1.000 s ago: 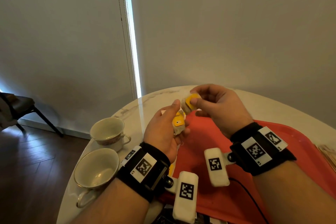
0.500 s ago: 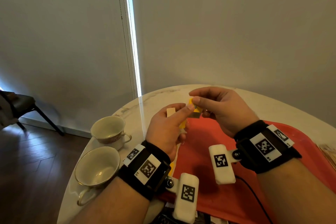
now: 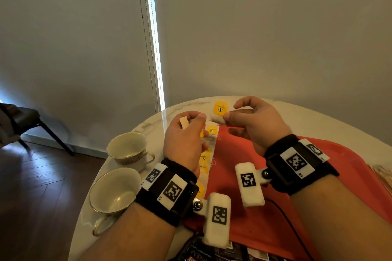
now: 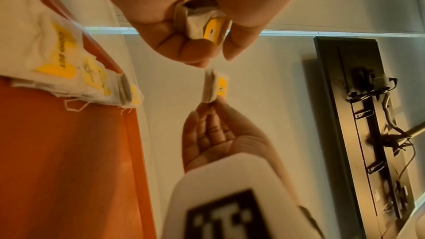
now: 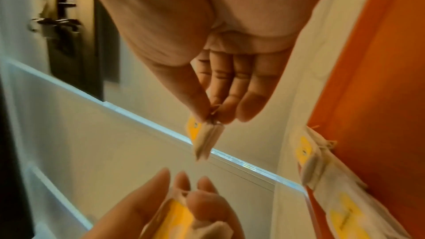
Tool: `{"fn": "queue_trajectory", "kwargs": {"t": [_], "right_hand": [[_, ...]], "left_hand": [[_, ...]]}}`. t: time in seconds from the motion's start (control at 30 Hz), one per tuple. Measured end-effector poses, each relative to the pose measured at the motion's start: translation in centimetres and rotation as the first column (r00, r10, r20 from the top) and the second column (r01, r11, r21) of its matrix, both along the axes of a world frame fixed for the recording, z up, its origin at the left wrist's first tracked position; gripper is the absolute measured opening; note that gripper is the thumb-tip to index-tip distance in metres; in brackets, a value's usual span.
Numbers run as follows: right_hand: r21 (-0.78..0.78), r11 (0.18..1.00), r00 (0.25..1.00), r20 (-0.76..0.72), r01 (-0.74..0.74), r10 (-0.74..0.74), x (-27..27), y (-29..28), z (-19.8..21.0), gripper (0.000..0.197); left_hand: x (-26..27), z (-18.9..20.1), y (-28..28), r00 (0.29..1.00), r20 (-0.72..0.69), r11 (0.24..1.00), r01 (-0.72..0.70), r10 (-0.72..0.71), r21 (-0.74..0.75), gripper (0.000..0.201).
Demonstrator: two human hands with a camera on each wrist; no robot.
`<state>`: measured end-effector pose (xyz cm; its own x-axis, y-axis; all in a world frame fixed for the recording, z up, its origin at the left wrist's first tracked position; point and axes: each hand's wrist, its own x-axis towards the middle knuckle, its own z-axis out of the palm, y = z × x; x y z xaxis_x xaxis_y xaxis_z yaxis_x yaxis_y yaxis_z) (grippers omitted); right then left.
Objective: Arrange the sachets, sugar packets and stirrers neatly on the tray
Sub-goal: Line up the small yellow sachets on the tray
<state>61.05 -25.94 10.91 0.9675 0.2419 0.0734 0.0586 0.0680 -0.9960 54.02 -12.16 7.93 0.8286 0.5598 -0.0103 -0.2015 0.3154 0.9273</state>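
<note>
From my station I see a pale wall behind a round marble table [image 3: 152, 125] bearing the red tray [image 3: 265, 224]. My right hand [image 3: 257, 122] pinches one yellow sachet [image 3: 220, 109] by its corner; my left hand [image 3: 183, 142] clutches several more above the row of sachets [image 3: 205, 160] along the tray's left edge. They look light, soft and crushable, so I would hold them at the sealed edges.

A round white marble-look table [image 3: 152, 125] fills the lower frame — on it, two empty cream teacups [image 3: 127, 148] lower left, a flat red plastic tray [image 3: 250, 214] centre-right, and dark printed packets [image 3: 214, 253] at the bottom edge.
</note>
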Motion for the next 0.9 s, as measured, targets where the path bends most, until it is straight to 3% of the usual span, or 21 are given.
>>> {"fn": "queue_trajectory", "kwargs": {"t": [0.1, 0.2, 0.33, 0.63, 0.9], "right_hand": [[-0.08, 0.997, 0.985, -0.175, -0.007, -0.008, 0.7, 0.5, -1.3, 0.029], [-0.213, 0.976, 0.97, -0.241, -0.038, -0.015, 1.0, 1.2, -2.9, 0.027], [-0.329, 0.943, 0.971, -0.237, -0.056, -0.025, 1.5, 2.1, -4.1, 0.017], [-0.371, 0.924, 0.961, -0.276, -0.09, -0.018, 1.6, 2.8, -4.5, 0.01], [-0.373, 0.922, 0.973, -0.231, -0.107, 0.019, 1.7, 2.1, -4.6, 0.005]], "left_hand": [[0.2, 0.1, 0.1, 0.999, 0.013, 0.999, -0.043, 0.043, -0.008, 0.006], [0.2, 0.2, 0.3, 0.998, 0.007, 0.998, -0.055, 0.055, -0.024, 0.004], [0.3, 0.2, 0.5, 0.998, -0.007, 0.997, -0.063, 0.063, -0.036, 0.003], [0.0, 0.7, 0.2, 0.999, -0.041, 0.991, -0.001, -0.004, -0.135, 0.004], [-0.2, 1.0, -0.2, 0.989, -0.117, 0.962, 0.051, -0.085, -0.267, 0.019]]}}
